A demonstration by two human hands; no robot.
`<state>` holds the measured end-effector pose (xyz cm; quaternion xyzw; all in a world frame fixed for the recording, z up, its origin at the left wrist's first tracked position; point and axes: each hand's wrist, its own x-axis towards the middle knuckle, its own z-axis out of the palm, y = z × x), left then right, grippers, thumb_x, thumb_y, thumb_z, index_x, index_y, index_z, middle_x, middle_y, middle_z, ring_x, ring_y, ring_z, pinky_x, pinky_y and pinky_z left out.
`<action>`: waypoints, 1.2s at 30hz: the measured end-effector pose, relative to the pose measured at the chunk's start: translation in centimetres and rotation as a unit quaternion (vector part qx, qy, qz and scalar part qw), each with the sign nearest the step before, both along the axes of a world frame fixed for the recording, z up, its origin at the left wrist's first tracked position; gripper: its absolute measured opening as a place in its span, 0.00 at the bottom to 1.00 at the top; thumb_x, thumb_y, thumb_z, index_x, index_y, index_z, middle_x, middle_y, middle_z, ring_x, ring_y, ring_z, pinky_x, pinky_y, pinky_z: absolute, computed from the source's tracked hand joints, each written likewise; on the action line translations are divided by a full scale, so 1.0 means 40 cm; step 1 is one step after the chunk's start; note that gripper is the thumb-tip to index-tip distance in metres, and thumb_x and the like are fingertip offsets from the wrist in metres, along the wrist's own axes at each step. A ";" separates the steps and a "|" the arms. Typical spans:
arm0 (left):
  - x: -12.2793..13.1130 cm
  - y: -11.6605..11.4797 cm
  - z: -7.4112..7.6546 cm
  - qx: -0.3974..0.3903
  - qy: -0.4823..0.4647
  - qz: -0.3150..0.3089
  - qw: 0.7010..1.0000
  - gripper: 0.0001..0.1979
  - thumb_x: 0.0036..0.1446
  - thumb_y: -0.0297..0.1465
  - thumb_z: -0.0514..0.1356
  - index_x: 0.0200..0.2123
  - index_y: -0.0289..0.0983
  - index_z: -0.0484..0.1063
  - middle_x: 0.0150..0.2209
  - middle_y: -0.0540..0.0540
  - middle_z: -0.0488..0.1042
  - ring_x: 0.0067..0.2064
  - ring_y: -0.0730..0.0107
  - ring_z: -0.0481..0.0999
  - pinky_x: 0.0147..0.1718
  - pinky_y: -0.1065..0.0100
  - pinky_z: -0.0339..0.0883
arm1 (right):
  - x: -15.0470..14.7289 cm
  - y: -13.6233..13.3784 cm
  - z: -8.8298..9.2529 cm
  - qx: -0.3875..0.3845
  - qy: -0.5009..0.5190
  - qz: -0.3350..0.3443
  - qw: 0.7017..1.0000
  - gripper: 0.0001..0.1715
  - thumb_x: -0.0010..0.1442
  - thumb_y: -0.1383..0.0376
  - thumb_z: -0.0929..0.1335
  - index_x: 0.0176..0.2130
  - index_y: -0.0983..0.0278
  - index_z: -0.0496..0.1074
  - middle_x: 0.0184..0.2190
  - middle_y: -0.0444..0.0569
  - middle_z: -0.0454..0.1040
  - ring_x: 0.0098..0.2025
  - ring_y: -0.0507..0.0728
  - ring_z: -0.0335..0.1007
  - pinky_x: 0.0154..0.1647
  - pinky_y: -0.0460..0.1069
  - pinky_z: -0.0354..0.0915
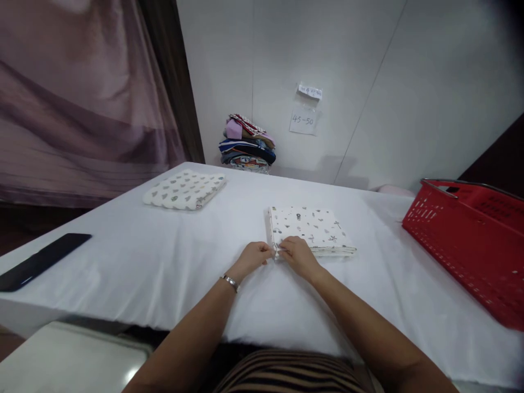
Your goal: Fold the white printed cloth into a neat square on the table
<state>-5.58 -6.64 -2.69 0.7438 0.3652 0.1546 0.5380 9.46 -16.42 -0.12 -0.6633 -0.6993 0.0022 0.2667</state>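
A folded white cloth with small dark prints (313,227) lies on the white table (164,256) straight ahead of me. My left hand (254,256), with a metal bracelet at the wrist, is curled at the cloth's near left corner. My right hand (298,255) rests right beside it on the near edge, fingers bent and pinching the same corner. Both hands touch the cloth's front edge.
A second folded printed cloth (185,189) lies at the far left of the table. A stack of coloured folded fabrics (247,144) stands against the back wall. A red plastic basket (475,234) sits on the right, and a black phone (39,260) near the left edge.
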 end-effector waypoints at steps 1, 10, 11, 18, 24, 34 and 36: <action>0.000 -0.001 -0.002 0.009 0.003 -0.005 1.000 0.13 0.45 0.40 0.59 0.27 0.35 0.71 0.21 0.51 0.69 0.24 0.74 0.69 0.20 0.75 0.57 | -0.001 0.003 -0.003 -0.007 0.001 -0.002 1.000 0.05 0.56 0.68 0.66 0.34 0.62 0.73 0.34 0.48 0.73 0.38 0.55 0.66 0.40 0.50 0.59; 0.000 -0.007 -0.001 0.097 0.028 -0.031 0.994 0.15 0.47 0.41 0.55 0.23 0.36 0.71 0.21 0.52 0.69 0.25 0.73 0.66 0.24 0.72 0.57 | -0.003 0.016 -0.015 0.016 0.025 0.011 0.999 0.11 0.60 0.68 0.62 0.29 0.64 0.71 0.30 0.47 0.70 0.35 0.54 0.64 0.37 0.48 0.59; -0.001 -0.008 -0.002 0.094 0.029 -0.029 0.995 0.14 0.48 0.41 0.55 0.23 0.36 0.72 0.21 0.51 0.69 0.25 0.73 0.66 0.24 0.72 0.57 | -0.006 0.014 -0.017 0.026 0.020 0.023 0.999 0.10 0.60 0.68 0.61 0.31 0.63 0.71 0.31 0.48 0.70 0.36 0.54 0.64 0.38 0.49 0.59; -0.002 -0.006 -0.005 0.072 0.012 -0.031 0.997 0.13 0.48 0.38 0.54 0.24 0.35 0.73 0.21 0.51 0.70 0.25 0.73 0.67 0.24 0.72 0.58 | -0.009 -0.014 -0.046 0.058 -0.017 0.066 0.996 0.11 0.57 0.65 0.64 0.41 0.64 0.70 0.40 0.53 0.70 0.42 0.58 0.63 0.43 0.53 0.61; -0.006 0.022 0.020 -0.011 0.004 -0.074 0.997 0.13 0.48 0.36 0.54 0.25 0.34 0.74 0.20 0.50 0.70 0.22 0.74 0.67 0.22 0.73 0.58 | -0.012 -0.022 -0.081 0.104 -0.034 0.043 0.993 0.14 0.59 0.66 0.62 0.46 0.64 0.66 0.44 0.55 0.69 0.46 0.60 0.63 0.45 0.56 0.62; 0.091 0.165 0.036 0.133 0.071 0.045 0.988 0.10 0.50 0.29 0.54 0.33 0.37 0.75 0.34 0.46 0.77 0.35 0.68 0.74 0.33 0.72 0.64 | -0.008 -0.013 -0.095 0.122 0.016 0.028 0.992 0.13 0.60 0.65 0.62 0.46 0.62 0.67 0.41 0.54 0.70 0.44 0.59 0.65 0.45 0.56 0.64; 0.114 0.191 0.035 0.154 0.079 0.069 0.983 0.12 0.51 0.27 0.54 0.37 0.37 0.75 0.40 0.44 0.76 0.42 0.65 0.72 0.39 0.70 0.63 | -0.006 -0.014 -0.096 0.127 0.016 0.035 0.991 0.13 0.60 0.65 0.61 0.46 0.62 0.66 0.41 0.54 0.71 0.44 0.59 0.65 0.44 0.56 0.64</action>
